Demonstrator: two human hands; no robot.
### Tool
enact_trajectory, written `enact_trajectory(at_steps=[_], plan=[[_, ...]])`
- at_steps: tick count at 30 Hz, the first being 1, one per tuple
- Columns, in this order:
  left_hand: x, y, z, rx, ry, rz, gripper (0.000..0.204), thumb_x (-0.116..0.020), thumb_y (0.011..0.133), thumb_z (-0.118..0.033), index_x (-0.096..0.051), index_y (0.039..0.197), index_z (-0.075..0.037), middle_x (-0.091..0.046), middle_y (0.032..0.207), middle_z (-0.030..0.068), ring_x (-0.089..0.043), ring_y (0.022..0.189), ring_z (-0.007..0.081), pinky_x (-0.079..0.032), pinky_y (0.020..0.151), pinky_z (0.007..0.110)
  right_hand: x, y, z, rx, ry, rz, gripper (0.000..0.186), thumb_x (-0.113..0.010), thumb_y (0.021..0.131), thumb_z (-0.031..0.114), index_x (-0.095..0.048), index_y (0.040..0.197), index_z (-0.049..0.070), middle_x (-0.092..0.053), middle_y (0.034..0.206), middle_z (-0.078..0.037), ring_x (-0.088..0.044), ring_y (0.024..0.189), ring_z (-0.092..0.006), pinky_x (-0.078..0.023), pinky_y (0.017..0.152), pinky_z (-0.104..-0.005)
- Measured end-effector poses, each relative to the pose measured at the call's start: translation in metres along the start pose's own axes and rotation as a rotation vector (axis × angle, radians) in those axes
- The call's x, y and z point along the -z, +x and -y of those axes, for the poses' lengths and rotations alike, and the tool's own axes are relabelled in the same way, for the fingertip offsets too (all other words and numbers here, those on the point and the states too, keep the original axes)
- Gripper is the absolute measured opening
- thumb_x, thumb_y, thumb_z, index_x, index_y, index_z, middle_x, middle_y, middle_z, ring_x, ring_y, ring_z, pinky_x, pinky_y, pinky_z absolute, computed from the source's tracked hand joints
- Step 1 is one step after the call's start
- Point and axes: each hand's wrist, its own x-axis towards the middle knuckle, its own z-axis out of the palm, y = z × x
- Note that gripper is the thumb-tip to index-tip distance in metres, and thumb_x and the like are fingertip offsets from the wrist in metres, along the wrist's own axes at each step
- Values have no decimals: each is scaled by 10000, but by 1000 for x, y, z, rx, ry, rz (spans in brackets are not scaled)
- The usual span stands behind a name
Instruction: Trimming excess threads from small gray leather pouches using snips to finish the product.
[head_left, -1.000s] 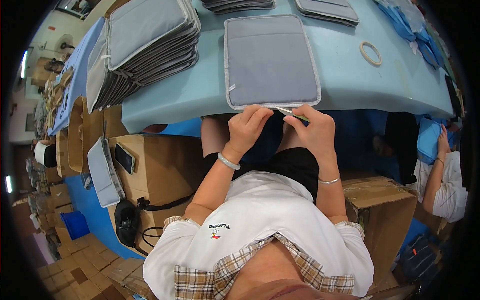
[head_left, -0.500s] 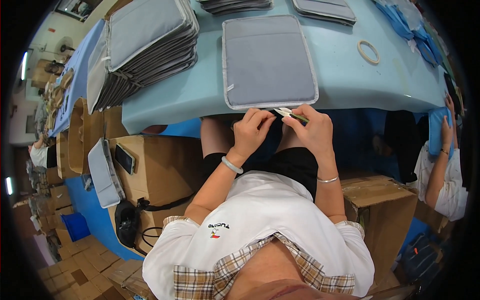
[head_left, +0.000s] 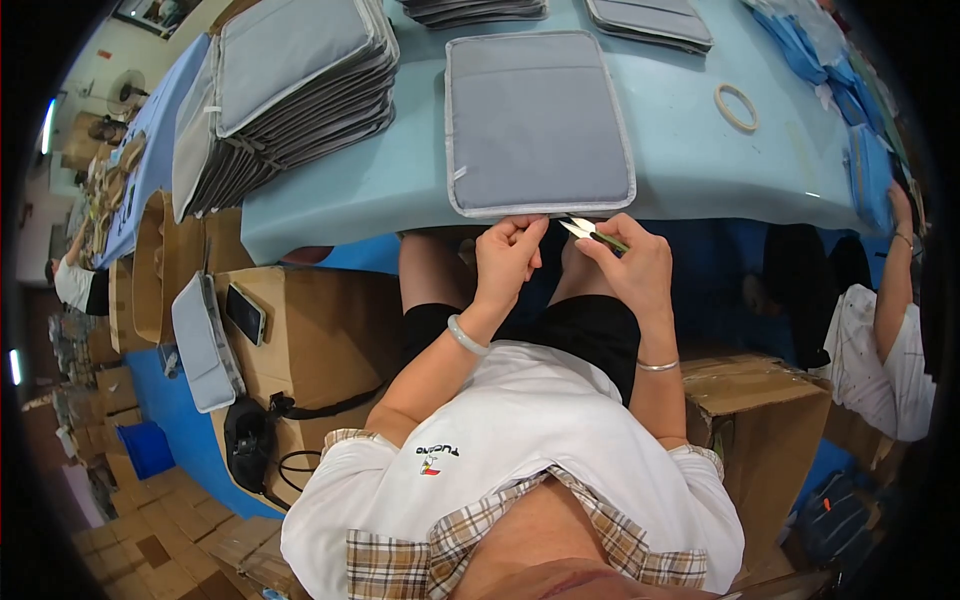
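A grey padded fabric sleeve (head_left: 540,125) with pale binding lies flat at the table's near edge. My left hand (head_left: 510,262) is closed, its fingertips pinched together right at the sleeve's near border; whatever sits between them is too small to make out. In my right hand (head_left: 640,262) is a pair of thread snips (head_left: 590,233) with a green handle. The pale blades point left toward that border, close to my left fingertips, and appear slightly apart.
Tall stacks of grey sleeves (head_left: 300,70) stand at the table's left. A tape roll (head_left: 736,107) lies right of the sleeve. Cardboard boxes flank me; a phone (head_left: 245,314) rests on the left one. At far right, a co-worker's hand (head_left: 901,212) is by a blue pouch (head_left: 870,175).
My left fingers have curled in more and the snips' blades have shifted slightly right. At far right, the co-worker's blue pouch has moved up onto the table's edge.
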Motion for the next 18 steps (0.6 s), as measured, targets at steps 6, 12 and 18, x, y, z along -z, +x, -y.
enact_trajectory(at_steps=[6,12,18], plan=[[2,1,8,-47,71,-11,155,-681,912,-164,-674,927,-10,-555,537,-16,-421,407,24,-293,379,189,-5,5,5,41,-8,1,272,-792,759,253,-690,857,21,-692,707,-98,-653,589,-194,-473,554,-276],[4,1,9,-61,111,-7,160,-683,911,-166,-675,929,-8,-556,537,-19,-419,408,20,-293,378,188,-12,9,8,90,-42,-22,304,-784,763,356,-687,809,72,-702,709,-68,-663,586,-254,-492,537,-329],[5,-2,9,-56,101,-16,155,-684,908,-159,-673,926,-5,-554,535,-21,-423,409,19,-295,376,187,-14,10,10,108,-64,-18,302,-780,767,361,-676,778,78,-702,706,-54,-656,569,-256,-487,525,-336]])
